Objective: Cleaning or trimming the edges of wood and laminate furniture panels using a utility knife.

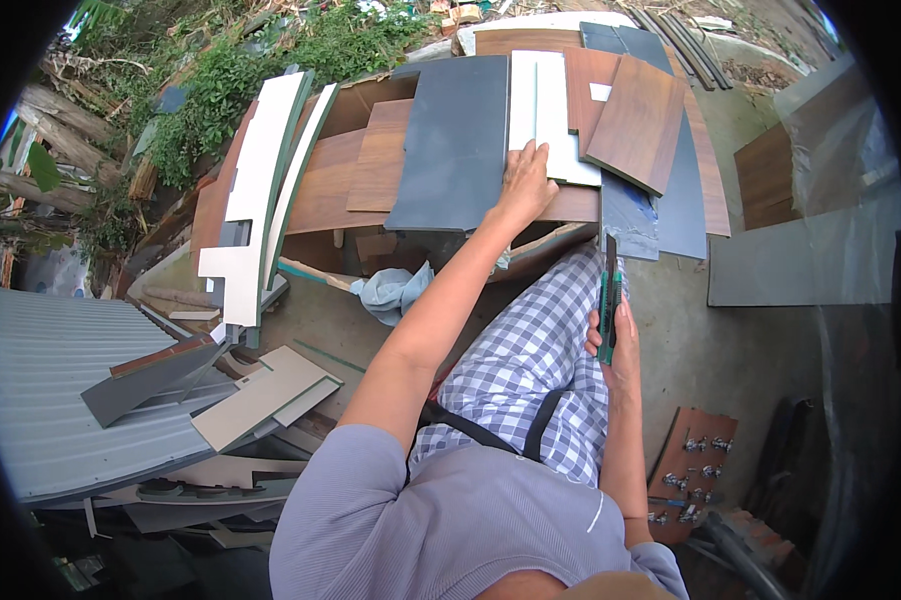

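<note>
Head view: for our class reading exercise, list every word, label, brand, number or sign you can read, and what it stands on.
No text can be read anywhere.
White patch on a brown board: no lettering discernible.
Green-and-black tool in the right hand: any marking is too small to read.

Middle board (558,110) under left fingers (541,155); second board (455,140) left of it, overlapping boards (635,125) right. Cutter (611,275) in right fingers (624,322). Bushes (220,110) behind, leftward. Roofing sheet (55,385) far left. Hinges (690,443) on panel (671,455), lower right.
</note>
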Motion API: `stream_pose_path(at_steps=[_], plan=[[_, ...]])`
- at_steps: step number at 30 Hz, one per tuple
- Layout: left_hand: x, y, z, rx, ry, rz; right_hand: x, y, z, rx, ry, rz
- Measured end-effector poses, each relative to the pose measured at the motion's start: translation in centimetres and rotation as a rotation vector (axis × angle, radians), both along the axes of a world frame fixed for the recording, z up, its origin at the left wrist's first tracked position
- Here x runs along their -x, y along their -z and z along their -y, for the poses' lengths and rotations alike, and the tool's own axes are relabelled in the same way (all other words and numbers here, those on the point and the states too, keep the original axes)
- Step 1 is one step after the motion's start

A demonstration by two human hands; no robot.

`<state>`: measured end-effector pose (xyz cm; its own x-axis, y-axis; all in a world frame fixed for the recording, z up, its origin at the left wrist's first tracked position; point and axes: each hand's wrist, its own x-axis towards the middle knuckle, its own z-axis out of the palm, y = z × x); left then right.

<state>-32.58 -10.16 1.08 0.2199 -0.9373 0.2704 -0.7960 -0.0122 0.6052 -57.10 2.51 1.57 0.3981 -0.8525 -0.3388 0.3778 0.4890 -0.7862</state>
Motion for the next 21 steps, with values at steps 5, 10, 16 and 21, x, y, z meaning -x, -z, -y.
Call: stream_pose_path(at_steps=[5,10,16,21], plan=[[1.0,-2.4,-0.5,-0.001,0.032,-0.136,0.0,0.4,-0.5,-0.011,0.019,-0.014],[-6.0,-3.4,-6.1,0.253,-0.222,-0.279,-0.4,0.7,-0.6,0.002,-0.029,-0.008],[-20.8,0.7,-18.9,0.3,-0.832,-0.573,-1.8,0.3,-0.7,0.003,-0.071,0.0],[-25.4,5.3,-28.9,0.057,-1.115,-0.01,-2.4,2.5,-0.7,-0.05,-0.164,0.126]])
